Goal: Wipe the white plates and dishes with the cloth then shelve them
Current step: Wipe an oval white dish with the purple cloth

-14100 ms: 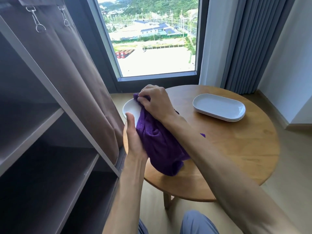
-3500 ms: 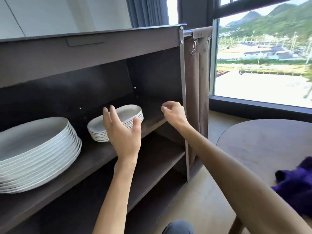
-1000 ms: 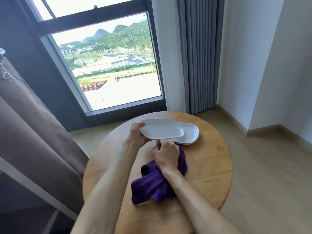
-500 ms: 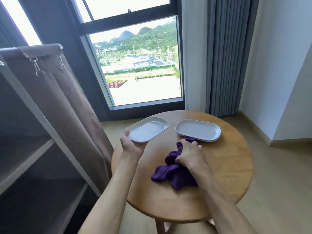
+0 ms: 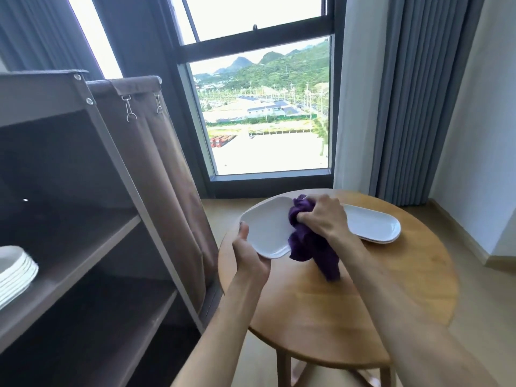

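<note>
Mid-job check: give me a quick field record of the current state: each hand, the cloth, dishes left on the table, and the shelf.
left hand: grips near edge of white oblong dish, held above table edge
right hand: grips purple cloth, pressing it on that dish
round wooden table: stack of white oblong dishes waiting; count unclear
brown shelf unit: stack of white plates at far left

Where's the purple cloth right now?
In the head view the purple cloth is bunched in the right hand, pressed on the white dish held by the left hand over the round table's left edge.
</note>
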`<state>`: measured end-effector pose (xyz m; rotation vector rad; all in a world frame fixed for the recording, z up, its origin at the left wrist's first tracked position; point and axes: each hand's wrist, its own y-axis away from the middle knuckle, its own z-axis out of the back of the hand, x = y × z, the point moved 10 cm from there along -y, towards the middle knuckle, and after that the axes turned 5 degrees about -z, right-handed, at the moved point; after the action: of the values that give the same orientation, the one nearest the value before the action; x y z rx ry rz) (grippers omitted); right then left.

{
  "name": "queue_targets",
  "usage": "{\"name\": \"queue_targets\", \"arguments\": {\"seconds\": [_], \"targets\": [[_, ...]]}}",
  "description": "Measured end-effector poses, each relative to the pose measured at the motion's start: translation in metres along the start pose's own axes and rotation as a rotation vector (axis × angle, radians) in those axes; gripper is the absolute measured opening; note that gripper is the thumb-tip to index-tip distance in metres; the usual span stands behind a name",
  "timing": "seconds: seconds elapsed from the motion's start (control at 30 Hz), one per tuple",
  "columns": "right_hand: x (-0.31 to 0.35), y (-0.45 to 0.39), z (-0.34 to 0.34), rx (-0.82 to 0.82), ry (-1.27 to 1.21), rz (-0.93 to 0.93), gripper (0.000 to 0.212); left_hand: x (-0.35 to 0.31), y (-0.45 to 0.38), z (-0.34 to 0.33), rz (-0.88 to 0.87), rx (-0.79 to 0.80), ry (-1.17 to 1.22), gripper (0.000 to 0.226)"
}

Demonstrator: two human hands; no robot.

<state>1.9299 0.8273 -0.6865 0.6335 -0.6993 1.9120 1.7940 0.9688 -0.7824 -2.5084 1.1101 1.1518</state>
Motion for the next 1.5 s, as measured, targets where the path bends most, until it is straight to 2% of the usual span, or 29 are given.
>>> {"name": "queue_targets", "arguments": {"seconds": [0.07, 0.13, 0.27, 0.4, 0.5, 0.6, 0.67, 0.77, 0.83, 0.93, 1.0, 1.07, 1.2, 1.33, 1.37, 1.43, 1.5], "targets": [[0.009, 0.010, -0.022, -0.024, 0.117, 0.050, 0.011, 0.001, 0.006, -0.009, -0.041, 0.036, -0.062, 0.037], [0.009, 0.013, -0.030, -0.071, 0.066, 0.027, 0.014, 0.000, 0.014, -0.012, -0.103, 0.085, -0.116, 0.033], [0.014, 0.012, -0.033, -0.076, -0.198, -0.008, 0.014, -0.024, 0.028, -0.031, -0.312, 0.232, -0.299, 0.030], [0.054, 0.028, -0.019, -0.046, -0.563, 0.139, 0.021, -0.058, 0.030, -0.062, -0.447, 0.294, -0.448, 0.040], [0.086, 0.049, -0.003, -0.059, -0.744, 0.321, 0.022, -0.063, 0.022, -0.059, -0.325, 0.249, -0.362, 0.049], [0.106, 0.068, 0.001, 0.019, -0.767, 0.445, 0.015, -0.051, 0.023, -0.061, -0.123, 0.305, -0.149, 0.062], [0.115, 0.074, -0.001, 0.047, -0.711, 0.502, 0.011, -0.045, 0.021, -0.060, -0.088, 0.317, -0.042, 0.066], [0.126, 0.072, -0.004, -0.049, -0.482, 0.574, 0.007, -0.046, 0.021, -0.058, -0.131, 0.313, 0.087, 0.064], [0.128, 0.065, -0.010, -0.109, -0.361, 0.541, 0.010, -0.045, 0.020, -0.056, -0.129, 0.309, 0.110, 0.060], [0.124, 0.050, -0.008, -0.176, -0.335, 0.459, 0.014, -0.046, 0.015, -0.041, -0.113, 0.219, 0.088, 0.049], [0.111, 0.025, -0.003, -0.211, -0.303, 0.342, 0.017, -0.049, 0.012, -0.029, -0.106, 0.147, 0.042, 0.048], [0.092, -0.003, 0.001, -0.210, -0.220, 0.191, 0.021, -0.048, 0.013, -0.020, -0.120, 0.121, 0.011, 0.047], [0.063, -0.022, -0.008, -0.188, -0.056, 0.005, 0.021, -0.050, 0.015, -0.013, -0.214, 0.103, -0.017, 0.038], [0.029, -0.012, -0.023, -0.037, 0.099, -0.135, 0.011, -0.050, 0.017, -0.015, -0.309, 0.119, -0.085, 0.028], [0.026, -0.008, -0.027, 0.031, 0.143, -0.125, 0.016, -0.046, 0.017, -0.015, -0.311, 0.113, -0.074, 0.026], [0.035, 0.007, -0.042, 0.216, 0.202, -0.048, 0.020, -0.036, 0.015, -0.015, -0.293, 0.094, -0.016, 0.020], [0.058, 0.027, -0.058, 0.413, 0.211, 0.105, 0.020, -0.026, 0.009, -0.016, -0.245, 0.052, 0.041, 0.022]]}}
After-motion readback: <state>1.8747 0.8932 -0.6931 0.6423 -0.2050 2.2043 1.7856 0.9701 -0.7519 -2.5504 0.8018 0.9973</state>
